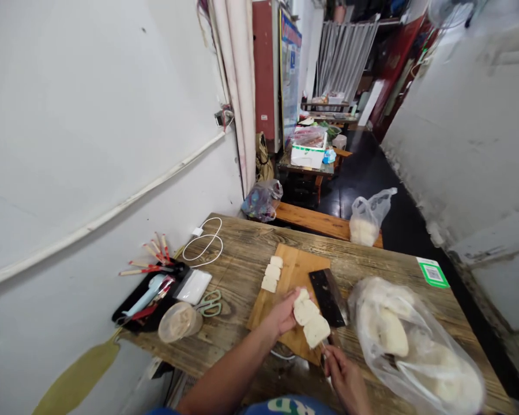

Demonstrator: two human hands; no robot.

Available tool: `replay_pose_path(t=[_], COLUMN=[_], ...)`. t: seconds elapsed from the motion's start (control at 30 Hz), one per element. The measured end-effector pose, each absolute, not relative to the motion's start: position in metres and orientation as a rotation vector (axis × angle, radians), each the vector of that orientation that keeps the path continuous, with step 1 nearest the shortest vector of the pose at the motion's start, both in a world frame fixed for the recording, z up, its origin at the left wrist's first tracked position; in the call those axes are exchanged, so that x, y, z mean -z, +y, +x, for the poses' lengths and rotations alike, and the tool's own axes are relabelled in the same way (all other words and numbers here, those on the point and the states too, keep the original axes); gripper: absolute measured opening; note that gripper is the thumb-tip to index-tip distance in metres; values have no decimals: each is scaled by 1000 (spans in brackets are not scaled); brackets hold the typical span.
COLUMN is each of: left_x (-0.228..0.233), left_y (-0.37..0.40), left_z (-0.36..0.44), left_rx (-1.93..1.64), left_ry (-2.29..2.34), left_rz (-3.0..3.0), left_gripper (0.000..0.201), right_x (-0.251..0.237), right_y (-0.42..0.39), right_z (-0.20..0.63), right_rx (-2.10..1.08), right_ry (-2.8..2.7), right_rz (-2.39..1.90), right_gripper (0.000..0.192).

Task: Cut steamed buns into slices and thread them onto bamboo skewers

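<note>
Hands [285, 314] steady bun [310, 323] (cleaver [327, 297] slicing).

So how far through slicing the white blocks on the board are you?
Done: three cut pieces lie in a row at the cutting board's far left edge. In hand: the left hand steadies a partly sliced block while the right hand holds the cleaver beside it. Left: more white blocks sit in the clear bag on the right.
</note>
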State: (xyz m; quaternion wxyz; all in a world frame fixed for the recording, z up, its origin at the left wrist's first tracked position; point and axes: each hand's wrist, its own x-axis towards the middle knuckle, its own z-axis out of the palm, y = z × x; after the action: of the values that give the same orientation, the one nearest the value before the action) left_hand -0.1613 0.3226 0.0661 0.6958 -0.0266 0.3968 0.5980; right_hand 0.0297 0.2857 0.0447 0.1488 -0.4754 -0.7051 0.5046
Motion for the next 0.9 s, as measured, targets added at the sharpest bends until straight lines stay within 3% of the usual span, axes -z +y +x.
replay_pose_path(t=[0.43, 0.63, 0.9], left_x=[-73, -78, -50], left_y=[327, 333, 286], left_z=[-170, -192, -227], left_rx=[-1286, -1225, -1116], left_ry=[907, 750, 903], left_rz=[9, -63, -188], left_gripper=[28, 56, 53], right_x=[-35, -48, -9], right_y=[293, 308, 362], right_z=[14, 0, -78], right_rx=[-1242, -1264, -1255], right_ry=[-2034, -1894, -1687], right_rz=[-1295, -1364, -1308], right_gripper=[47, 44, 53])
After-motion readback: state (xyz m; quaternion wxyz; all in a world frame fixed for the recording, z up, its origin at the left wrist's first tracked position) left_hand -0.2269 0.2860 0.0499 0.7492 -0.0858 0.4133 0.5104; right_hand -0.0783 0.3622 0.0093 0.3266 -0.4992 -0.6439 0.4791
